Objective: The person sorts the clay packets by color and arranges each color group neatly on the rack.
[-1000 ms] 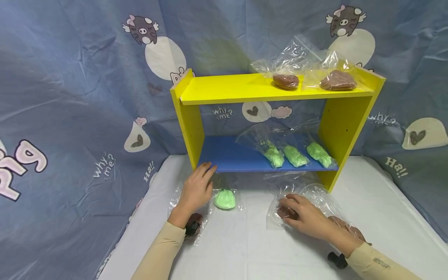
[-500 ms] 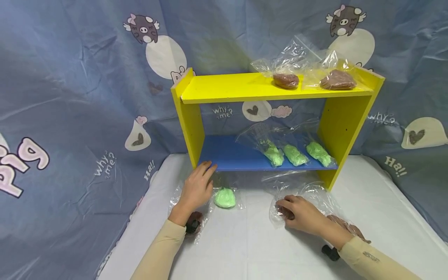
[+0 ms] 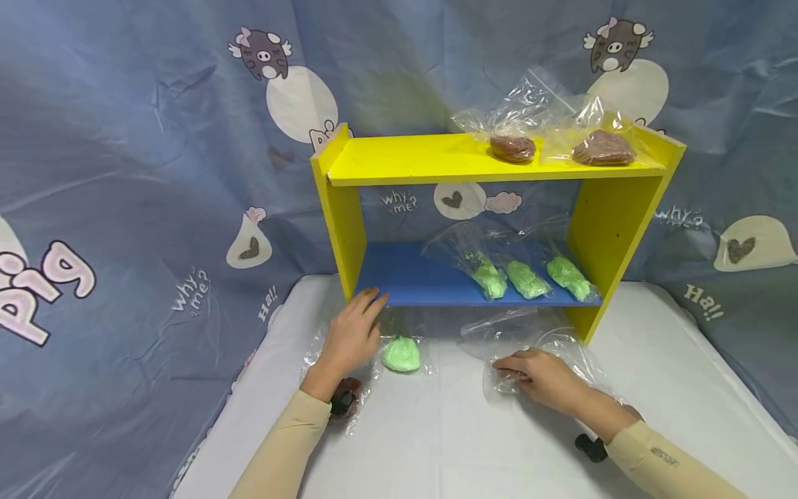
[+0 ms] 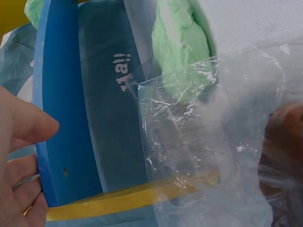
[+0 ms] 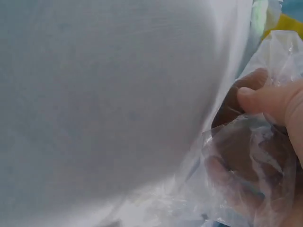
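In the head view my right hand (image 3: 548, 378) grips a clear plastic bag with a brown clay-like lump (image 3: 508, 374) on the table, at the right. The right wrist view shows thumb and fingers around that brown lump (image 5: 241, 146), with loose film over it. My left hand (image 3: 352, 336) rests at the left front edge of the blue shelf board (image 3: 405, 274), fingers fairly straight. The left wrist view has its thumb (image 4: 40, 125) against the board. A bagged light-green lump (image 3: 402, 355) lies just right of this hand. Another bagged brown lump (image 3: 350, 409) lies partly under the left wrist.
A yellow rack (image 3: 405, 158) stands behind the hands. Two bagged brown lumps (image 3: 603, 147) sit on its top right; three bagged green lumps (image 3: 528, 279) lie on the blue board's right side. Another brown lump (image 3: 631, 410) shows behind the right wrist. A patterned cloth (image 3: 156, 173) hangs behind.
My right fingers have closed further over the brown lump, covering more of it, and its bag has shifted slightly. The left hand stays at the shelf edge. The head view tilts slightly.
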The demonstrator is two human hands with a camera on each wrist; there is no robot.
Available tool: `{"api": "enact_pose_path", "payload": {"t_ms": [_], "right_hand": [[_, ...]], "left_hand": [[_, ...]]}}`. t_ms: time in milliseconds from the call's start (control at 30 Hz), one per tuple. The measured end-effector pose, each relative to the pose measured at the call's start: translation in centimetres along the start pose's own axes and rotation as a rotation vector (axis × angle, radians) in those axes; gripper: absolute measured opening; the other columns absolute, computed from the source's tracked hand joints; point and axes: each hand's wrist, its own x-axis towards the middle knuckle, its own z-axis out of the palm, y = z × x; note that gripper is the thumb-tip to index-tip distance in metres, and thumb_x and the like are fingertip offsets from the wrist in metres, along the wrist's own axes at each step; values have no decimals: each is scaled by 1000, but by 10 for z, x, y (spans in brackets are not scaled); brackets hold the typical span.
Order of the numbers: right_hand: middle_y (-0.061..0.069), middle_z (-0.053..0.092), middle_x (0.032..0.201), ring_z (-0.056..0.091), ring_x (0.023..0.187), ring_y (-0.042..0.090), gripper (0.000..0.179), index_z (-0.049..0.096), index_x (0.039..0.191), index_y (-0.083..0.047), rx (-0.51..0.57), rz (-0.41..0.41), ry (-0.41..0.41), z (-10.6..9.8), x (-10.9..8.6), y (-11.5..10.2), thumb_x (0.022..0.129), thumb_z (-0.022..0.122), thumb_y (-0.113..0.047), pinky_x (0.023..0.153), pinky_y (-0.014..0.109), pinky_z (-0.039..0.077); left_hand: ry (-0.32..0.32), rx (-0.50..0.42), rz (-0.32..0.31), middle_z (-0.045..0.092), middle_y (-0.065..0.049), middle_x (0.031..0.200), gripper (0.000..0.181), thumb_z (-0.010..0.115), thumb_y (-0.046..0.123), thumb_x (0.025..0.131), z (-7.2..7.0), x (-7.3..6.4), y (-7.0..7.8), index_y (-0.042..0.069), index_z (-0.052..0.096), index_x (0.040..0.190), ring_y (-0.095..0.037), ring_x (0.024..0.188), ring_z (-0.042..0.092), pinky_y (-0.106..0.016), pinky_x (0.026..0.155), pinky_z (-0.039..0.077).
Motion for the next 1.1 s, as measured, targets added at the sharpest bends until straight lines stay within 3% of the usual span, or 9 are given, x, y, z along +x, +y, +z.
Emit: {"api": "enact_pose_path", "payload": {"t_ms": [300,500,733,933,1100], "right_hand": [[-5,70,114,71,92,19,61,72,123,-18,-36,-35,108,-26,1,-17,70,85,9,69,36,60],[-7,68,115,70,89,18,71,67,130,-21,-21,-16,136,-52,8,-33,70,82,15,62,28,56],[-8,65,121,65,88,11,77,63,135,-21,47,-9,180,-87,18,-49,72,74,21,62,24,52],[-9,63,127,65,105,12,73,64,135,-21,37,-75,226,-123,36,-64,76,71,20,62,17,48],[-7,66,121,64,94,7,68,65,133,-18,2,-157,297,-156,55,-78,77,66,21,58,15,43]], "left_hand": [[-21,3,1,49,-14,149,60,68,8,89,2,0,-1,12,54,147,-32,139,43,-53,100,49],[-42,5,3,48,-14,150,57,63,10,91,2,1,-1,11,52,147,-32,140,42,-52,103,47],[-41,-5,6,47,-13,150,59,65,9,90,6,1,0,12,52,148,-31,141,41,-52,103,48],[-15,-14,13,49,-16,149,57,66,8,90,3,3,-1,10,54,146,-33,139,43,-53,100,50],[-21,-13,6,48,-16,149,56,64,10,92,1,2,-1,10,53,147,-34,140,42,-54,97,51]]}}
